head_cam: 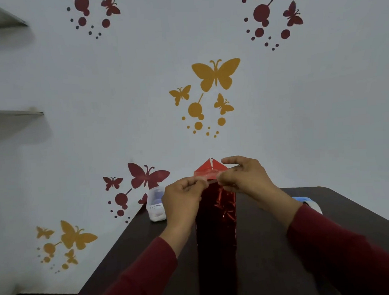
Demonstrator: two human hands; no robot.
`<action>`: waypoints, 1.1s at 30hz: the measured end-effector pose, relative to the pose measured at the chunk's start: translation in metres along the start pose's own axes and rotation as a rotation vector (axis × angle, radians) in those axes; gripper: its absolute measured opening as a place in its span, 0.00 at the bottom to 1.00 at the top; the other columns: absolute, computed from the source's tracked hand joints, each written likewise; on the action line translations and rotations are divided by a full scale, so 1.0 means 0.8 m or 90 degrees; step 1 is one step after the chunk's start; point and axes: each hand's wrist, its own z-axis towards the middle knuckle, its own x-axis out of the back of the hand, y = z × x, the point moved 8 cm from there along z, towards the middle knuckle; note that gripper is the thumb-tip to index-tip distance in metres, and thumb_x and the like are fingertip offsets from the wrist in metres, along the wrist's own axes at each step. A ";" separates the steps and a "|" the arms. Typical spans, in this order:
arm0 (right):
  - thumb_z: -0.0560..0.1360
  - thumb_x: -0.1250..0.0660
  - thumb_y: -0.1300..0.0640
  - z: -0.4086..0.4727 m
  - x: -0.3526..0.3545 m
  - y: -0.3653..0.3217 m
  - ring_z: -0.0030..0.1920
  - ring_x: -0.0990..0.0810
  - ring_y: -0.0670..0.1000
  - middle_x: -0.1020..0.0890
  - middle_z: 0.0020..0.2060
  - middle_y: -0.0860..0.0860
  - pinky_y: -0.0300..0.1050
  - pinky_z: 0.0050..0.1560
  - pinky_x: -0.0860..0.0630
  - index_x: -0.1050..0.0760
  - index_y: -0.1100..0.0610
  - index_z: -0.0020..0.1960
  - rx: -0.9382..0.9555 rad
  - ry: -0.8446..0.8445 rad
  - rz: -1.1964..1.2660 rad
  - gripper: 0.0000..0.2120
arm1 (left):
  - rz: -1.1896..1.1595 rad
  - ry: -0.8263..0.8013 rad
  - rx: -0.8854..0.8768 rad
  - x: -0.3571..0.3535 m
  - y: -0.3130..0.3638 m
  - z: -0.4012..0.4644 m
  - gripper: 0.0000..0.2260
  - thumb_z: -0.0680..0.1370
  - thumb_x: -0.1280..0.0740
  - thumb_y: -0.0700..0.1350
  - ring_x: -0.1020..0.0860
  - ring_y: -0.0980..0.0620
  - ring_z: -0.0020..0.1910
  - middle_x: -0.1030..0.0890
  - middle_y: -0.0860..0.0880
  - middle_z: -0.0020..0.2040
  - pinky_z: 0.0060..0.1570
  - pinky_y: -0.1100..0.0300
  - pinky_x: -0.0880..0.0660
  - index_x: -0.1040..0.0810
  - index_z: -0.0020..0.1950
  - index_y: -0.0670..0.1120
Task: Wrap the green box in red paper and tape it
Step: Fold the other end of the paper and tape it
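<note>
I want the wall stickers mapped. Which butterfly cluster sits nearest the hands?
The dark red cluster just left of the left hand; the yellow clusters and other red ones sit farther off.

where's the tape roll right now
In the head view the tape roll lies on the dark table at the right, partly hidden behind the right hand's wrist.

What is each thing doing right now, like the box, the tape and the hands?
Box: upright on the table, covered in red paper, top flap folded to a point.
Strip of tape: stretched between both hands across the top flap.
Left hand: pinches one tape end.
Right hand: pinches the other end.
Tape roll: lying on the table, partly hidden.
White container: standing at the table's far edge.
</note>
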 end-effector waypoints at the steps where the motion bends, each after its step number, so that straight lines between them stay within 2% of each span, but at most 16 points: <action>1: 0.70 0.25 0.67 0.011 -0.003 -0.006 0.45 0.12 0.53 0.13 0.46 0.58 0.43 0.45 0.15 0.19 0.54 0.60 0.004 0.006 -0.039 0.21 | 0.006 0.024 0.011 0.006 -0.007 0.004 0.04 0.76 0.26 0.46 0.20 0.62 0.31 0.14 0.57 0.36 0.38 0.69 0.23 0.12 0.41 0.51; 3: 0.69 0.27 0.66 0.035 -0.004 -0.017 0.39 0.13 0.51 0.13 0.43 0.56 0.43 0.42 0.16 0.19 0.53 0.61 0.002 0.014 -0.104 0.21 | -0.010 0.071 0.049 0.018 -0.023 0.012 0.06 0.76 0.27 0.46 0.19 0.58 0.34 0.14 0.57 0.38 0.40 0.65 0.23 0.13 0.41 0.50; 5: 0.69 0.27 0.66 0.063 -0.011 -0.024 0.39 0.14 0.52 0.12 0.43 0.59 0.47 0.46 0.14 0.20 0.53 0.62 -0.007 -0.028 -0.138 0.23 | -0.015 0.100 0.083 0.023 -0.038 0.021 0.03 0.76 0.27 0.45 0.20 0.61 0.41 0.15 0.58 0.42 0.41 0.66 0.27 0.13 0.47 0.49; 8: 0.70 0.26 0.67 0.098 -0.027 -0.028 0.40 0.16 0.53 0.13 0.45 0.61 0.47 0.45 0.16 0.23 0.54 0.65 -0.020 -0.112 -0.185 0.25 | -0.061 0.073 0.129 0.012 -0.055 0.032 0.10 0.77 0.27 0.45 0.23 0.64 0.49 0.18 0.59 0.50 0.45 0.67 0.30 0.17 0.58 0.49; 11: 0.71 0.25 0.67 0.119 -0.044 -0.026 0.40 0.16 0.51 0.13 0.42 0.58 0.43 0.41 0.19 0.25 0.55 0.67 -0.037 -0.184 -0.242 0.26 | -0.135 0.020 0.185 -0.008 -0.060 0.040 0.14 0.77 0.28 0.45 0.22 0.57 0.55 0.19 0.55 0.57 0.49 0.60 0.29 0.20 0.62 0.48; 12: 0.72 0.25 0.67 0.123 -0.051 -0.024 0.40 0.16 0.50 0.13 0.42 0.56 0.42 0.39 0.20 0.25 0.55 0.68 -0.044 -0.209 -0.254 0.26 | -0.153 0.011 0.201 -0.013 -0.059 0.043 0.11 0.77 0.29 0.45 0.23 0.55 0.53 0.19 0.54 0.54 0.49 0.59 0.29 0.19 0.60 0.47; 14: 0.73 0.25 0.66 0.130 -0.060 -0.020 0.40 0.16 0.48 0.13 0.41 0.56 0.41 0.38 0.21 0.26 0.56 0.69 -0.052 -0.240 -0.276 0.26 | -0.192 0.007 0.235 -0.020 -0.058 0.045 0.02 0.77 0.31 0.43 0.24 0.53 0.47 0.21 0.53 0.44 0.44 0.58 0.29 0.20 0.48 0.46; 16: 0.74 0.25 0.66 0.137 -0.068 -0.016 0.40 0.16 0.49 0.13 0.43 0.58 0.41 0.38 0.21 0.26 0.56 0.69 -0.053 -0.256 -0.293 0.26 | -0.235 -0.016 0.276 -0.028 -0.062 0.046 0.06 0.76 0.32 0.45 0.22 0.54 0.41 0.20 0.50 0.39 0.39 0.58 0.27 0.22 0.40 0.47; 19: 0.74 0.25 0.66 0.145 -0.071 -0.012 0.41 0.17 0.49 0.13 0.49 0.61 0.41 0.39 0.22 0.26 0.56 0.69 -0.062 -0.273 -0.317 0.26 | -0.284 -0.055 0.307 -0.037 -0.062 0.044 0.11 0.77 0.34 0.45 0.22 0.57 0.28 0.22 0.50 0.32 0.29 0.64 0.26 0.25 0.34 0.47; 22: 0.74 0.25 0.66 0.152 -0.068 -0.006 0.43 0.17 0.50 0.13 0.50 0.60 0.43 0.42 0.23 0.26 0.56 0.70 -0.079 -0.274 -0.325 0.26 | -0.285 -0.060 0.307 -0.038 -0.060 0.044 0.13 0.78 0.36 0.44 0.22 0.59 0.24 0.21 0.52 0.29 0.28 0.66 0.26 0.25 0.33 0.47; 25: 0.75 0.26 0.66 0.154 -0.067 -0.003 0.43 0.18 0.50 0.13 0.44 0.55 0.42 0.42 0.23 0.26 0.56 0.70 -0.087 -0.275 -0.330 0.25 | -0.299 -0.076 0.299 -0.041 -0.058 0.044 0.13 0.78 0.37 0.43 0.23 0.59 0.24 0.22 0.52 0.28 0.26 0.67 0.27 0.26 0.33 0.46; 27: 0.74 0.25 0.66 0.153 -0.068 -0.002 0.43 0.18 0.50 0.12 0.46 0.55 0.41 0.41 0.23 0.26 0.55 0.69 -0.093 -0.278 -0.332 0.25 | -0.304 -0.076 0.300 -0.041 -0.058 0.045 0.12 0.78 0.37 0.42 0.24 0.59 0.23 0.22 0.53 0.27 0.25 0.68 0.27 0.26 0.34 0.46; 29: 0.73 0.24 0.65 0.154 -0.068 0.000 0.43 0.18 0.50 0.13 0.51 0.59 0.42 0.41 0.24 0.26 0.55 0.69 -0.094 -0.276 -0.343 0.26 | -0.303 -0.079 0.299 -0.043 -0.059 0.046 0.12 0.78 0.37 0.43 0.24 0.59 0.23 0.22 0.52 0.28 0.25 0.67 0.28 0.27 0.34 0.46; 33: 0.71 0.24 0.65 0.155 -0.069 0.002 0.43 0.20 0.51 0.15 0.43 0.57 0.44 0.42 0.25 0.25 0.54 0.68 -0.083 -0.266 -0.370 0.27 | -0.297 -0.075 0.303 -0.045 -0.062 0.048 0.11 0.78 0.38 0.43 0.24 0.59 0.23 0.22 0.52 0.29 0.26 0.66 0.28 0.27 0.35 0.46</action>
